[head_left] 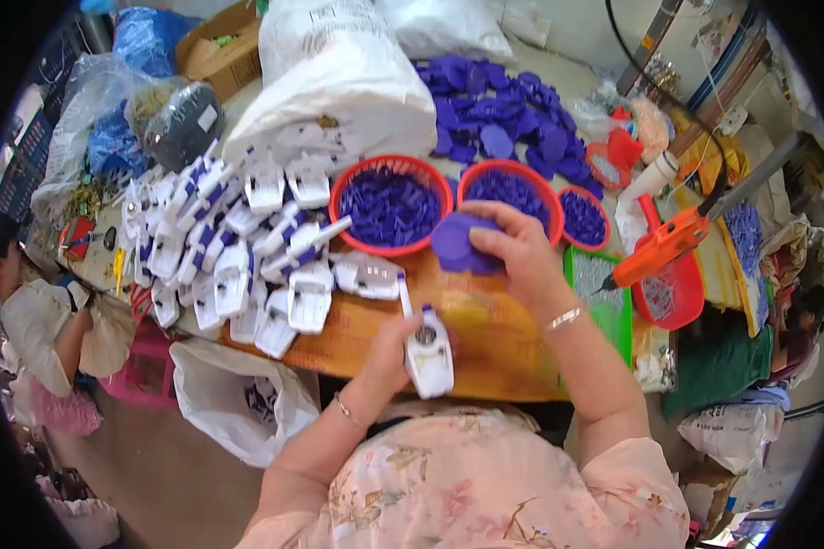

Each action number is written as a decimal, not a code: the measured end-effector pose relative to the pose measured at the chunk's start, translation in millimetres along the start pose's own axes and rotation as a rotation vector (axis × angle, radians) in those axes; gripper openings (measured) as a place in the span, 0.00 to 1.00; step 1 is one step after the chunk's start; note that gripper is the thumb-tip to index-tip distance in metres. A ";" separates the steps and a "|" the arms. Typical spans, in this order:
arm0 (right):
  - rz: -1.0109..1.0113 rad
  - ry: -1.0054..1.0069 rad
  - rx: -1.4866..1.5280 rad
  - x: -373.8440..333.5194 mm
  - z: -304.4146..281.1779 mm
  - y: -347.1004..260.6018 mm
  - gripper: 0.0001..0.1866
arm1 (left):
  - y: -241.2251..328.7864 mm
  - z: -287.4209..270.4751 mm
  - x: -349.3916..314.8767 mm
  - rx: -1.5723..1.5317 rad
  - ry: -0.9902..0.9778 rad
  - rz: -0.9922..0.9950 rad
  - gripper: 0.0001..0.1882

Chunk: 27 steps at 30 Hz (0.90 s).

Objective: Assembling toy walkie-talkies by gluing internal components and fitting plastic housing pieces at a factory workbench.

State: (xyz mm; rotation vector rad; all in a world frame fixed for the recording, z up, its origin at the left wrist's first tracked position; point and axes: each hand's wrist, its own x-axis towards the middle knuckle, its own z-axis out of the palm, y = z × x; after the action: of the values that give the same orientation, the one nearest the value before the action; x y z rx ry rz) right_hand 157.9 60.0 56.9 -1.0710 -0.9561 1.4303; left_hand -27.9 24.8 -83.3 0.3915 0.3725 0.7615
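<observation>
My left hand (387, 355) is closed around a white plastic housing (429, 359) with a dark round part in its face and a white arm sticking up beside it. In my right hand (519, 252) are flat purple plastic plates (467, 242), more than one overlapping, pinched between thumb and fingers above the table. To the left lies a heap of similar white and purple housings (233, 280). Beyond my hands stand red baskets of small purple parts, one large (342, 229), one partly behind my right hand (556, 206), and a smaller one (584, 240).
Many purple plates (496, 142) are piled at the back beside a big white sack (339, 128). An orange electric screwdriver (661, 245) hangs at right over a green tray (621, 316) and a red scoop (687, 306). A white bag (238, 393) hangs below the table edge. Another person (46, 311) sits at far left.
</observation>
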 end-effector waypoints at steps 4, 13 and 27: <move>-0.014 0.108 0.015 -59.0 -4.5 48.4 0.17 | 11.7 47.7 11.4 -0.075 0.196 0.168 0.22; -0.611 0.028 -0.934 -92.3 -13.5 64.9 0.28 | 1.3 60.8 11.7 -0.059 0.087 0.227 0.23; -0.705 0.092 -0.923 -97.0 -9.4 60.7 0.34 | -5.4 70.0 8.4 0.246 0.176 0.353 0.25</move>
State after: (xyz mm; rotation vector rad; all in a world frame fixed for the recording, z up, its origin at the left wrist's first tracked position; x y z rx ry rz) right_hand 154.0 -43.6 7.5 -1.2237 -1.7739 0.3200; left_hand 13.1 13.0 -26.8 0.6336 0.5742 1.1033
